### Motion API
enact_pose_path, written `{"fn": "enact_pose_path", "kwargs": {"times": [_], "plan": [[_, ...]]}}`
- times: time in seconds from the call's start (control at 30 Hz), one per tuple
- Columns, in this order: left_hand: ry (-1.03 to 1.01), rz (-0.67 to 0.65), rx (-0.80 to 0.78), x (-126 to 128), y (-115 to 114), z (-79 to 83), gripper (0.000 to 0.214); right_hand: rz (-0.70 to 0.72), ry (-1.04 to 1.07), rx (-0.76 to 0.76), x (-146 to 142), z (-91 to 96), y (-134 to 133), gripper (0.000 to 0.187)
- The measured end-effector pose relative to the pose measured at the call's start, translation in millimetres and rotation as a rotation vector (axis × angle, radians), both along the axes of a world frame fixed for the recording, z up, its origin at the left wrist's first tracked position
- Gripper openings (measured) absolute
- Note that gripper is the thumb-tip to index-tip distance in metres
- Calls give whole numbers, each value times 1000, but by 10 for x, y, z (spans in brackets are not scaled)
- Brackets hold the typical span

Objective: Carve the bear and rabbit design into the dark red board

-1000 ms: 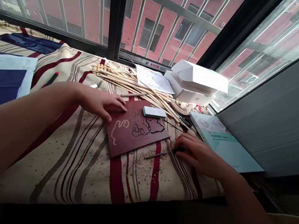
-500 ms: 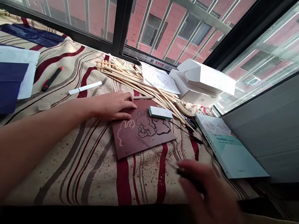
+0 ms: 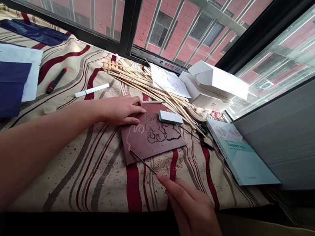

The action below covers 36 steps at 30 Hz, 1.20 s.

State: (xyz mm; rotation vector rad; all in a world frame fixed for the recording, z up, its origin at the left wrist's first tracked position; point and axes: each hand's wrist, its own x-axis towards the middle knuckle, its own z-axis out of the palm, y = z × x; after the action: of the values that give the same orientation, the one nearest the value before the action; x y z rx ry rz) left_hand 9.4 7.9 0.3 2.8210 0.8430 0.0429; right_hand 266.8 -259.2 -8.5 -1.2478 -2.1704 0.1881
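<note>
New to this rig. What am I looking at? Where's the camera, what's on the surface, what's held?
No machine here: a person is working bare-handed. Every picture comes from one camera worn on their head, looking forward and down. The left hand rests on a reddish-brown board bearing line drawings. The right hand holds a thin dark tool, its tip over the board's near corner; I can't tell whether it touches. Beneath is a striped cloth scattered with crumbs. A white-and-green block sits at the board's far edge. Around lie wooden sticks, a book and a red-and-black pen.
</note>
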Motion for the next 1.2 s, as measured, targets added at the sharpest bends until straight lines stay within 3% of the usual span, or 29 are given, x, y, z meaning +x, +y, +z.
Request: {"fn": "enact_pose_path", "kwargs": {"times": [0.13, 0.37, 0.63, 1.2], "plan": [[4, -42, -29, -60, 39, -24, 78, 20, -39, -8, 67, 84, 122, 46], [55, -15, -165, -113, 42, -19, 91, 121, 8, -19, 236, -6, 294, 43], [122, 20, -203, -81, -16, 66, 95, 130, -91, 113, 218, -15, 252, 37], [130, 21, -222, -84, 30, 39, 98, 118, -138, 103, 217, -92, 241, 42]]}}
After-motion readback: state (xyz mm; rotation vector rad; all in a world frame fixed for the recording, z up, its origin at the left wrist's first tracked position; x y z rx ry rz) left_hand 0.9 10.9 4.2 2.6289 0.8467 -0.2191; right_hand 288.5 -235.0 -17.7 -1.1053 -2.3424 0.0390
